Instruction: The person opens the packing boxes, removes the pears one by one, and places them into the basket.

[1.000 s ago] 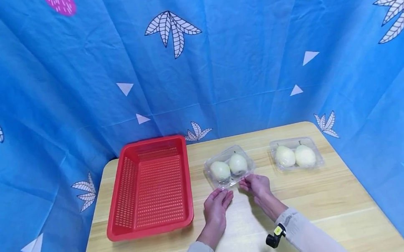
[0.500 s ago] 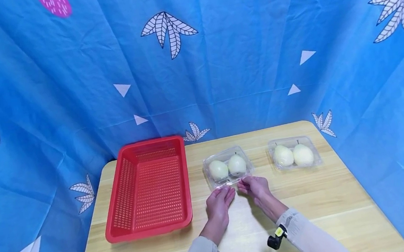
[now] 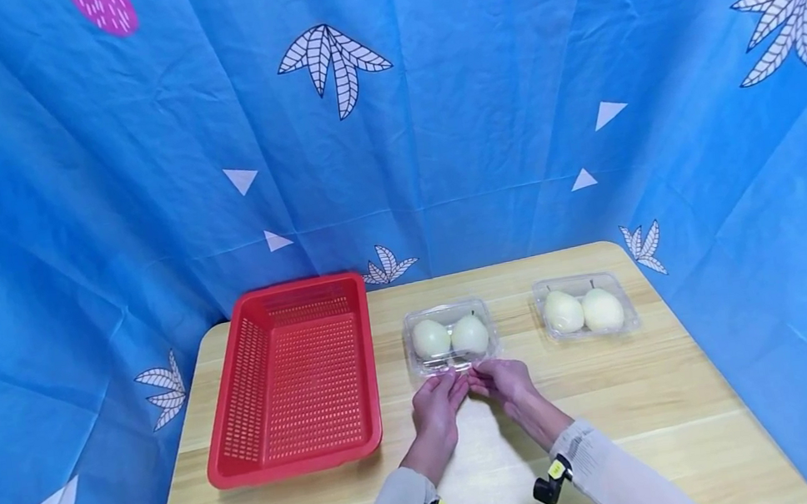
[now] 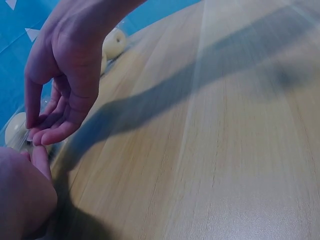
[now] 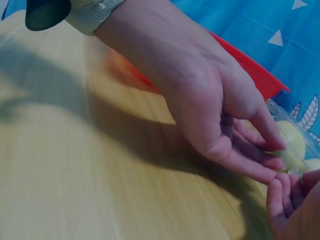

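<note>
A clear plastic fruit box (image 3: 449, 312) lies on the table with two pale pears, a left pear (image 3: 431, 339) and a right pear (image 3: 470, 335), inside. My left hand (image 3: 435, 416) pinches its near edge between thumb and fingers. Close beside it, my right hand (image 3: 509, 386) pinches the same edge, the fingertips of both hands nearly meeting. In the left wrist view, the right hand (image 4: 67, 70) has its thumb and index finger at the clear rim. The right wrist view shows the left hand (image 5: 205, 100) at that rim. Whether the lid is fastened cannot be told.
A red plastic basket (image 3: 368, 357) with perforated sides stands on the left of the wooden table (image 3: 617, 394). A second clear box (image 3: 634, 316) with two pears lies at the right. Blue patterned cloth (image 3: 477, 108) hangs behind and at the sides.
The box has turned from a slant to nearly square with the table edge. My right hand has moved slightly left and nearer, closing the gap to the left hand.
</note>
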### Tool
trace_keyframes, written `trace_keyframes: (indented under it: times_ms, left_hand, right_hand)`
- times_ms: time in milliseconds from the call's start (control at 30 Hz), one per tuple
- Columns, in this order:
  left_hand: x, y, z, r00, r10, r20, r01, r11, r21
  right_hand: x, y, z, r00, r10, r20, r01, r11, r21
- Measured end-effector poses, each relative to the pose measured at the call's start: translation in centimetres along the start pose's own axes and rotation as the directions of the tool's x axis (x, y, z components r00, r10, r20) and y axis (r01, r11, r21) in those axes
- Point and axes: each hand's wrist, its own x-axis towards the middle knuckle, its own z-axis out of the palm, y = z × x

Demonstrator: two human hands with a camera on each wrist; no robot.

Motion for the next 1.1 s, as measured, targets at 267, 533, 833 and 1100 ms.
trace_keyframes:
  times_ms: [267,533,833,1100]
  left_hand:
    - [0.0,-0.2,0.5,1.000,0.003,-0.025,-0.002,1.000,0.023]
    - [0.0,-0.1,0.7,0.999,0.027,-0.041,-0.023,0.996,0.088]
    - [0.1,0.3,0.8,0.999,0.038,-0.039,-0.034,0.993,0.109]
    - [0.2,0.5,0.8,0.998,0.055,-0.036,-0.051,0.994,0.095]
  right_hand:
    - [-0.3,0.1,0.1,0.999,0.017,0.028,-0.016,0.999,-0.034]
    - [-0.2,0.2,0.0,0.996,0.061,0.066,-0.060,0.998,-0.023]
    - [-0.3,0.1,-0.6,0.992,0.077,0.098,-0.076,0.997,-0.022]
    - [-0.3,-0.6,-1.5,0.993,0.076,0.087,-0.070,0.996,-0.062]
